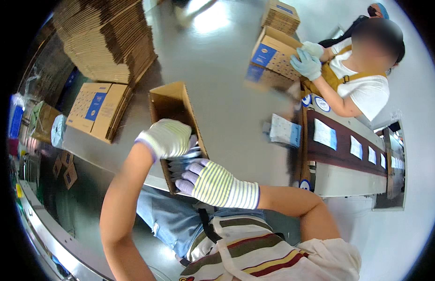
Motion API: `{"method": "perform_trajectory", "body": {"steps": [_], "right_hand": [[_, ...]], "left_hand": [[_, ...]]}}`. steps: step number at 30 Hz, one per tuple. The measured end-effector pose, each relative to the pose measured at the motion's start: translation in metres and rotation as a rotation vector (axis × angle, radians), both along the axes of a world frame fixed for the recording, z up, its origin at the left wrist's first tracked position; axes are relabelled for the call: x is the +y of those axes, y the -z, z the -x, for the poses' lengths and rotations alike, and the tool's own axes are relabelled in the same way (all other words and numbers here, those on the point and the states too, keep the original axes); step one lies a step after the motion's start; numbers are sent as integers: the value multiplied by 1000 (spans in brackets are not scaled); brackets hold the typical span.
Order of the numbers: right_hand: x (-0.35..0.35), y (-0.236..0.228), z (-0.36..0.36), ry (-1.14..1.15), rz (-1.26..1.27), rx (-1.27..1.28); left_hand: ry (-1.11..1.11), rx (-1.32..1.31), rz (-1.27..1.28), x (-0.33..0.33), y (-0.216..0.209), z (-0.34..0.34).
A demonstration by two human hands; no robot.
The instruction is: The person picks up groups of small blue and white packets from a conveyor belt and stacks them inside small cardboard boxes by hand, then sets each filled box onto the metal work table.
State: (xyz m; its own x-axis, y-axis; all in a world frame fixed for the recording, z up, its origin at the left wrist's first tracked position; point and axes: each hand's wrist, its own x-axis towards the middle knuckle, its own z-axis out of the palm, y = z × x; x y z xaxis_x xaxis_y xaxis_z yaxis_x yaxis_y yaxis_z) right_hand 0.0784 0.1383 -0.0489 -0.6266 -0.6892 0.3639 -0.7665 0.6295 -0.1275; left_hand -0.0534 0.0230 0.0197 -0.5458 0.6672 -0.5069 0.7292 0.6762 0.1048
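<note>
In front of me on the steel table stands an open, narrow cardboard box (170,99), with a row of silvery-blue packets (182,165) in its near half. My left hand (168,138), in a white and purple knit glove, reaches over the left wall. Its bent fingers close on the packets, fingertips partly hidden. My right hand (215,183), in a striped glove with purple fingertips, comes over the right wall near the front corner. Its fingers curl down onto the near packets. The far half of the box shows bare cardboard.
Flattened cartons (98,110) lie at the left, before a tall carton stack (105,42). At the right, packets (285,129) lie beside a dark conveyor belt (339,140) carrying more. Across the table, a gloved co-worker (363,89) handles another open box (278,54).
</note>
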Motion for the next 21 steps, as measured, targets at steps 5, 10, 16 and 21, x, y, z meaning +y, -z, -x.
{"method": "perform_trajectory", "body": {"steps": [5,10,16,21], "right_hand": [[17,-12,3,-49,377,80],[110,-27,13,235,139,11],[339,-17,20,837,-291,-396],[405,-31,15,1001,-442,-691]], "left_hand": [[27,303,-199,-18,26,-26],[28,419,-183,-32,42,-28],[-5,355,-251,-26,38,-27],[-11,350,-245,-26,39,-26]]}}
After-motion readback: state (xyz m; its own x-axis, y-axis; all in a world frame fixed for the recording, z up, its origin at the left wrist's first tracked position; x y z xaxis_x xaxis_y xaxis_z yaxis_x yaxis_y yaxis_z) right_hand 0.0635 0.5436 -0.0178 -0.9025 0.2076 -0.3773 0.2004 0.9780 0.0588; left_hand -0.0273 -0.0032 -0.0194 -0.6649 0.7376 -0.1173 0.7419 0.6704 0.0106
